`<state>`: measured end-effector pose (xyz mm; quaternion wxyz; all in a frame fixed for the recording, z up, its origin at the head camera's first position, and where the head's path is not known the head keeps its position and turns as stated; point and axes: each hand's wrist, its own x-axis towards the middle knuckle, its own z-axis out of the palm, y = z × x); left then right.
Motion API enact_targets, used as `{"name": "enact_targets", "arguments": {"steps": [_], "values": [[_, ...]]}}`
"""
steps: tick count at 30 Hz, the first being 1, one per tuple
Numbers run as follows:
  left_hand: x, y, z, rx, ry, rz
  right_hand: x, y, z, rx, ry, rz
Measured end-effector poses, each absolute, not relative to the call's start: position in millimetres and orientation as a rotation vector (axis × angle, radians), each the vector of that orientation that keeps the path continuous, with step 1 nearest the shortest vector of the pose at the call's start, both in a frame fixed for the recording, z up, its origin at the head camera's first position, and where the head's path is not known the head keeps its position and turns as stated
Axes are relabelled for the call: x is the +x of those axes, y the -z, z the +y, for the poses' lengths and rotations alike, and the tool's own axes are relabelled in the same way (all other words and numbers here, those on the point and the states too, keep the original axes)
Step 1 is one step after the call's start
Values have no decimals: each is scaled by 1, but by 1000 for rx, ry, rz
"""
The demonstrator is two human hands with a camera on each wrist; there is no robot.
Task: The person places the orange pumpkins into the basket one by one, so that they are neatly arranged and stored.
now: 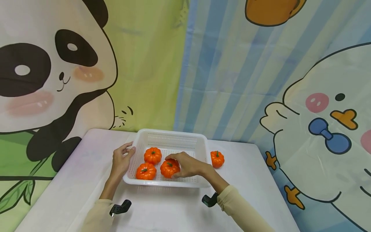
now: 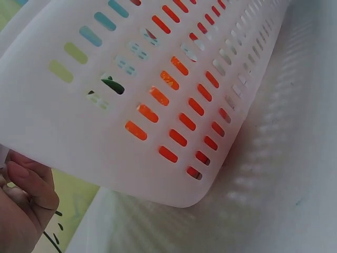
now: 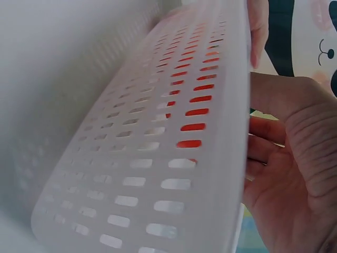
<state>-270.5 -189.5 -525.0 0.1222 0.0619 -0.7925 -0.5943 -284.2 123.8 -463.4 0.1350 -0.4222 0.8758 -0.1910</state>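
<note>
A white plastic basket (image 1: 185, 184) with slotted walls stands on the table. Inside its front middle, my right hand (image 1: 186, 165) grips a small orange pumpkin (image 1: 168, 169), thumb on the near side and fingers over the far side. Two more pumpkins lie to its left, one farther back (image 1: 152, 155) and one near the front wall (image 1: 146, 171). My left hand (image 1: 121, 160) holds the basket's left rim with thumb and fingertips. In the right wrist view, the basket wall (image 3: 131, 158) partly hides the right hand (image 3: 295, 158), and orange shows through the slots.
Another orange pumpkin (image 1: 217, 159) sits on the white-covered table (image 1: 243, 190), just outside the basket's right wall. Behind the table hangs a curtain (image 1: 220, 80) printed with cartoon animals. A black wrist camera (image 1: 210, 200) is worn on the right wrist.
</note>
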Motion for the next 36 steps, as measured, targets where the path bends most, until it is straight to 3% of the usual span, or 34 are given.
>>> {"name": "enact_targets", "arguments": {"steps": [36], "values": [[-272, 528, -189, 162, 1724, -2280, -288, 487, 104, -1259, 474, 2479]]}}
